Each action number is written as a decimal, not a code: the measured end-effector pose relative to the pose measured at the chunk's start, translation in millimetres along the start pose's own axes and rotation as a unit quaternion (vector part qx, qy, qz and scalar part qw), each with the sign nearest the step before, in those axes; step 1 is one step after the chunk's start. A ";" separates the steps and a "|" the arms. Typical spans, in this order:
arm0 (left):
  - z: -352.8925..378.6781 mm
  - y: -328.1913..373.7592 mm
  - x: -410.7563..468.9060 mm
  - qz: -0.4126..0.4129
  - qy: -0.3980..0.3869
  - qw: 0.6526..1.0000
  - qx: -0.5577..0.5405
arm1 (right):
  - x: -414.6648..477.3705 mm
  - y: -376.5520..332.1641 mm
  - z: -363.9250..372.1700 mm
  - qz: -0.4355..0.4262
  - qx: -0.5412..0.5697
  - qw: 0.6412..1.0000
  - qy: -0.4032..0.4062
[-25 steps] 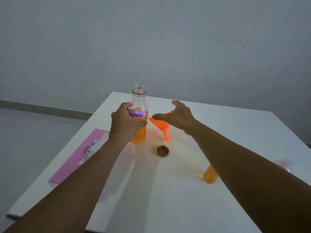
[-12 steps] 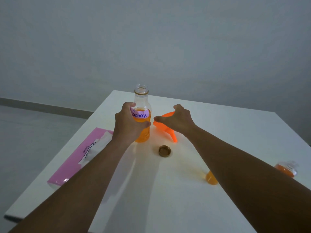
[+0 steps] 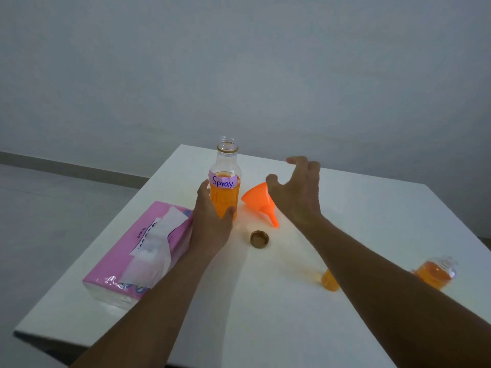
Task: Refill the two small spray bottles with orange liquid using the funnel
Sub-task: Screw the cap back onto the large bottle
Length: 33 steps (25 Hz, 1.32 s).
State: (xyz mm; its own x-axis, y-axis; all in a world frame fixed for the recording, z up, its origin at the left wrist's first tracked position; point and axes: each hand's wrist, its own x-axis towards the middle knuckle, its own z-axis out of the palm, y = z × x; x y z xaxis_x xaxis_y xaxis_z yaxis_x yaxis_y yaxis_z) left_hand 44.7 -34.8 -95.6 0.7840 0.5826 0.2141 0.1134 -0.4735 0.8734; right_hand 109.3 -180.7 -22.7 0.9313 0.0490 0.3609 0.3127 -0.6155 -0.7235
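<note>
A clear large bottle (image 3: 225,192) labelled "Spray", open at the top and about half full of orange liquid, stands upright at the far middle of the white table (image 3: 265,301). My left hand (image 3: 212,227) sits low at its base, thumb in front and fingers straight along its left side, in a loose cup. The orange funnel (image 3: 261,201) lies on its side just right of the bottle. Above it, my right hand (image 3: 295,192) hovers with fingers spread, holding nothing. One small spray bottle (image 3: 329,282) with orange liquid is mostly hidden behind my right forearm; another small spray bottle (image 3: 435,274) sits near the right edge.
A brown bottle cap (image 3: 259,239) lies open side up in front of the funnel. A pink tissue pack (image 3: 140,251) lies along the table's left edge, beside my left forearm. The table's near edge and left corner are close below.
My right hand has let go of the funnel and lifted off with fingers spread. My left hand has slid down from the label to the bottle's base and loosened. The funnel now lies on the table.
</note>
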 end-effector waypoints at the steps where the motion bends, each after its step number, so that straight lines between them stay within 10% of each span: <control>1: 1.9 -5.7 -1.1 0.011 -0.002 1.000 -0.001 | -13.8 0.4 -4.6 -0.038 0.007 0.999 0.012; 7: 7.9 -28.3 -7.5 0.034 -0.002 0.999 -0.015 | -78.1 29.6 5.6 -0.092 -0.188 0.943 -0.257; 15: 17.4 -41.3 3.5 0.023 -0.004 0.999 -0.041 | -58.4 29.7 6.5 -0.101 -0.121 0.969 -0.188; 21: 5.1 -23.2 -10.8 0.027 -0.013 0.999 -0.038 | -4.9 -43.2 -18.3 -0.095 0.196 0.976 -0.028; 33: 27.3 -46.5 3.1 0.012 0.044 0.998 -0.044 | 62.5 -82.7 -12.6 -0.243 0.017 0.930 -0.275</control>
State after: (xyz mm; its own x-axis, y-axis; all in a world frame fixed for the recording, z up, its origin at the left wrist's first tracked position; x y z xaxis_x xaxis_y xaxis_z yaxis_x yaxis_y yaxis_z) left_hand 58.5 -28.9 -147.5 0.7282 0.6300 0.2700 0.0387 -0.4311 0.9015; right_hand 139.3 -136.6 67.1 0.6301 0.7158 0.3012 0.7186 -0.3903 -0.5756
